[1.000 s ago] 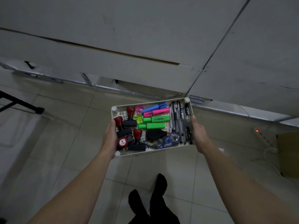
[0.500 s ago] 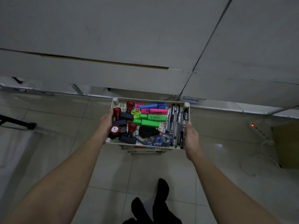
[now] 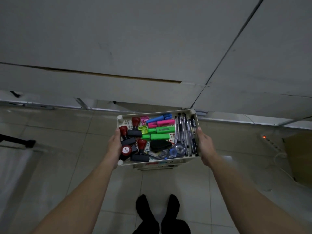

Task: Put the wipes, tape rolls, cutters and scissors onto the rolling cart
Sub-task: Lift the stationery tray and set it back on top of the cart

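Both hands clamped on the rolling cart's top tray [image 3: 197,130]: left hand [image 3: 114,147] grips the left rim, right hand [image 3: 205,146] the right rim. The tray holds red-handled stamps [image 3: 135,123] at the left edge, highlighters [image 3: 160,130] mid-tray, pens [image 3: 185,130] along the right edge, correction tape dispensers [image 3: 175,151] at the near edge. No wipes, tape rolls, cutters or scissors identifiable. Cart stands on tiled floor [image 3: 67,166], just before the grey bench [image 3: 118,48].

Stamps [image 3: 130,141] left in tray [image 3: 169,162], highlighters [image 3: 159,128] middle, pens [image 3: 185,130] right.
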Available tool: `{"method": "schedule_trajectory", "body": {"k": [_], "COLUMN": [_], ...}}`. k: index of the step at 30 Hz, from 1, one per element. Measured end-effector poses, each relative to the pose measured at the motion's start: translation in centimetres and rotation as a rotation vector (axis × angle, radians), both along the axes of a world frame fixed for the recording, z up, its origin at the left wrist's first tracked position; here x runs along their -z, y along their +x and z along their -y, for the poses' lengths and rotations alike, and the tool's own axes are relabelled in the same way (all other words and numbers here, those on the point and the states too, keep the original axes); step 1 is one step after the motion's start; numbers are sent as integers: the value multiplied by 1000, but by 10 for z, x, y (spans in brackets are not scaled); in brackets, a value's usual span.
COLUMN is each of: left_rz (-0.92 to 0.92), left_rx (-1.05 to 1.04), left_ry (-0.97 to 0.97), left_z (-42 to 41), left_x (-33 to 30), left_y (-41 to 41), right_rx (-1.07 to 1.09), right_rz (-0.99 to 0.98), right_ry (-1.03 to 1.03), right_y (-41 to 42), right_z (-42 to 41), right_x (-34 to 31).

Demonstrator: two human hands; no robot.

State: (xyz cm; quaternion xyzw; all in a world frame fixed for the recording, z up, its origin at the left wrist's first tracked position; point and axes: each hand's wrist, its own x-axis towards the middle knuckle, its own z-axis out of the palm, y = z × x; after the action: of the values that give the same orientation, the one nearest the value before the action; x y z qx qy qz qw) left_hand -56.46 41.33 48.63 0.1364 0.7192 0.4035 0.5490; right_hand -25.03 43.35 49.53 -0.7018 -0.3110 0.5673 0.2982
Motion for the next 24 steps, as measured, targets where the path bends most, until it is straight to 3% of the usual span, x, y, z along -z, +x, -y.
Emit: {"method": "schedule_trajectory", "body": {"k": [6,12,17,24], "left_rz": [59,103,199,215], "left_rx": [17,40,10,72], "left_ry": [17,-32,-68,-100], "left_z": [-5,-18,-15,-18], "left_x": [-3,-7,8,5], "left_y": [10,17,10,7], "right_rx": [-42,-22,-128,-194], "right_rz": [58,2,-65,100], "right_ry": [-24,-120,-122,-31], "right_y": [10,20,20,6], "right_z": [-20,-11,-46,-96], "right_x": [-6,-6,-9,-13]}}
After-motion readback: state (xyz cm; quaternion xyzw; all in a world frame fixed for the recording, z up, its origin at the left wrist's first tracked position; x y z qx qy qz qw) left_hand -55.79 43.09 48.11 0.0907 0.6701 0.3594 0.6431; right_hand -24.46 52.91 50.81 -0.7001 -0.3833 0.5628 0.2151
